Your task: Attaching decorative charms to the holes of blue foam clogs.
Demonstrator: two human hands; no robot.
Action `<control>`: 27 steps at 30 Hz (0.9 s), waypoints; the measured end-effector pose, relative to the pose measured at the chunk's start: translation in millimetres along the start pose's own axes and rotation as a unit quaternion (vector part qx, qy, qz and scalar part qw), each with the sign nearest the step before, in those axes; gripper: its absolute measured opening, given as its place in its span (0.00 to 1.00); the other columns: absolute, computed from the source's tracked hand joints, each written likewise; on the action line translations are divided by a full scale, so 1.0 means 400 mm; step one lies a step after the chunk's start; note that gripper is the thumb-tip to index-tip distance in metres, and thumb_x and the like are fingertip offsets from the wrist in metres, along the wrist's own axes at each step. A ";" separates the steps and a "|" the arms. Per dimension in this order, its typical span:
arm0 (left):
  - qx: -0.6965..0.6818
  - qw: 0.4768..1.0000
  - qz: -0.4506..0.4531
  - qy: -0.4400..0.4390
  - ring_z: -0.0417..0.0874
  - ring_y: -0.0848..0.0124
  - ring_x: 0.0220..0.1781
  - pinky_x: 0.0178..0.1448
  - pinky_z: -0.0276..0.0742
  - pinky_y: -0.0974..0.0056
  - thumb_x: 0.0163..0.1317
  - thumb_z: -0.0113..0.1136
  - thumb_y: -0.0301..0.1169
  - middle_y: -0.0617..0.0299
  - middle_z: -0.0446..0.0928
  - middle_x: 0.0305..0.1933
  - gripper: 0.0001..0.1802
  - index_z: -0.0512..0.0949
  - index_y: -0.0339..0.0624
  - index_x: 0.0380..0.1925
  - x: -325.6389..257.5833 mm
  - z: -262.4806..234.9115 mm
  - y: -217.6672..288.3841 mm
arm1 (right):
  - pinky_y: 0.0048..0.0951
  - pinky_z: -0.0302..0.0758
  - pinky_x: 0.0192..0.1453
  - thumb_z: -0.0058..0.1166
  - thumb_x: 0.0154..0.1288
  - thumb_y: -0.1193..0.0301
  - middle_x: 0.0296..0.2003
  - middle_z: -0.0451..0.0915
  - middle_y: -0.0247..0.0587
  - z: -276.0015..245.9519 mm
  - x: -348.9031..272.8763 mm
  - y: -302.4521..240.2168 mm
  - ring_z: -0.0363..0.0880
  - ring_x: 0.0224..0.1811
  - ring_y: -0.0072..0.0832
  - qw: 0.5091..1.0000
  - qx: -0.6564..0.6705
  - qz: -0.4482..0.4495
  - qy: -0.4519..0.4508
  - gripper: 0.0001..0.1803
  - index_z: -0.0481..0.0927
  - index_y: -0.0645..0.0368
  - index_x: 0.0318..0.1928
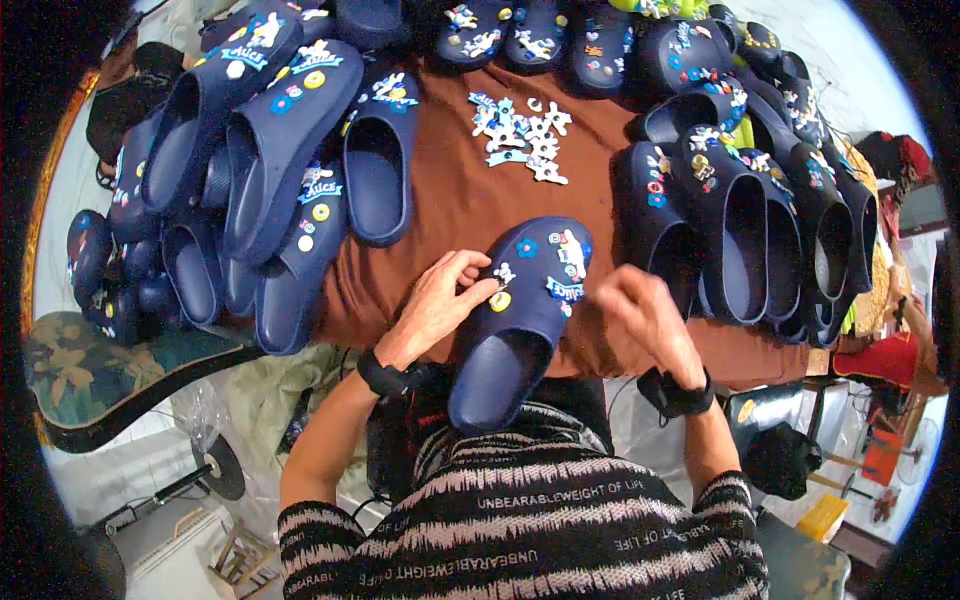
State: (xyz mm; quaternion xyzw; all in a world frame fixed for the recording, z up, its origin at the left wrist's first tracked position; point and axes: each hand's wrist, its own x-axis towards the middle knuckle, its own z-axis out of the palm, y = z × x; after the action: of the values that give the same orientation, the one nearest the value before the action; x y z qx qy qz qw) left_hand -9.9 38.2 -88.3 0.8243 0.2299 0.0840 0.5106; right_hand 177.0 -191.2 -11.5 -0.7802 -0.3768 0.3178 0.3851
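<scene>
A navy blue clog lies in front of me, its toe pointing away and its heel over the table's near edge. Colourful charms dot its upper, among them a blue flower, a white figure and a blue banner. With thumb and fingertips, my left hand pinches at a small white charm on the left side of the upper. Just right of the clog, my right hand hovers with curled fingers, smeared by motion; whether it holds anything is unclear. Beyond the toe lies a loose heap of white and blue charms.
A brown cloth covers the table. Decorated navy clogs are piled on the left, with more clogs crowded on the right and others along the far edge. A dark patterned board juts out at lower left.
</scene>
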 end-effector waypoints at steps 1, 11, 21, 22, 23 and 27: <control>-0.007 1.000 0.003 0.007 0.82 0.67 0.45 0.53 0.79 0.62 0.63 0.67 0.36 0.55 0.80 0.44 0.20 0.78 0.39 0.52 -0.002 -0.001 -0.006 | 0.35 0.75 0.34 0.58 0.70 0.55 0.26 0.80 0.46 0.008 -0.029 0.018 0.80 0.29 0.29 0.999 -0.009 0.025 -0.043 0.23 0.79 0.67 0.37; 0.108 0.960 0.249 -0.067 0.60 0.47 0.76 0.75 0.57 0.48 0.75 0.46 0.48 0.46 0.64 0.72 0.28 0.73 0.41 0.64 0.008 -0.009 0.139 | 0.51 0.77 0.39 0.58 0.67 0.48 0.34 0.83 0.58 0.090 -0.084 -0.044 0.83 0.38 0.56 0.994 -0.107 -0.021 0.013 0.29 0.74 0.64 0.49; 0.129 0.969 0.182 -0.104 0.60 0.46 0.76 0.77 0.55 0.48 0.76 0.43 0.49 0.44 0.62 0.74 0.29 0.72 0.42 0.66 -0.016 0.018 0.136 | 0.46 0.78 0.35 0.63 0.61 0.46 0.38 0.84 0.54 0.142 -0.099 -0.027 0.85 0.38 0.52 0.965 -0.232 -0.120 0.038 0.41 0.66 0.60 0.64; 0.109 0.972 0.187 -0.089 0.61 0.47 0.76 0.77 0.55 0.50 0.76 0.42 0.49 0.43 0.62 0.74 0.29 0.72 0.40 0.66 -0.022 0.018 0.135 | 0.45 0.78 0.33 0.64 0.60 0.46 0.36 0.83 0.55 0.159 -0.101 -0.022 0.85 0.36 0.51 0.964 -0.226 -0.134 0.046 0.45 0.64 0.60 0.68; 0.111 0.971 0.191 -0.089 0.61 0.47 0.76 0.77 0.55 0.50 0.76 0.42 0.49 0.43 0.62 0.74 0.29 0.72 0.40 0.66 -0.029 0.011 0.133 | 0.45 0.78 0.31 0.64 0.62 0.51 0.34 0.83 0.54 0.166 -0.099 -0.034 0.85 0.33 0.50 0.969 -0.209 -0.131 0.034 0.43 0.62 0.61 0.69; 0.044 0.988 0.146 0.015 0.68 0.50 0.71 0.74 0.61 0.55 0.76 0.46 0.39 0.44 0.67 0.69 0.23 0.74 0.36 0.63 -0.054 -0.023 0.094 | 0.46 0.77 0.28 0.59 0.62 0.68 0.29 0.82 0.51 0.185 -0.066 -0.022 0.83 0.28 0.48 0.956 -0.238 -0.159 0.061 0.34 0.64 0.60 0.68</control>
State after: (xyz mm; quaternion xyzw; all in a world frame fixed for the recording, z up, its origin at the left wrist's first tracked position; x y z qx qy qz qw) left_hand -21.4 21.5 -48.6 0.8695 0.1176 0.1596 0.4524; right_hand 102.1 -182.7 -35.6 -0.7968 -0.5370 0.1056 0.2562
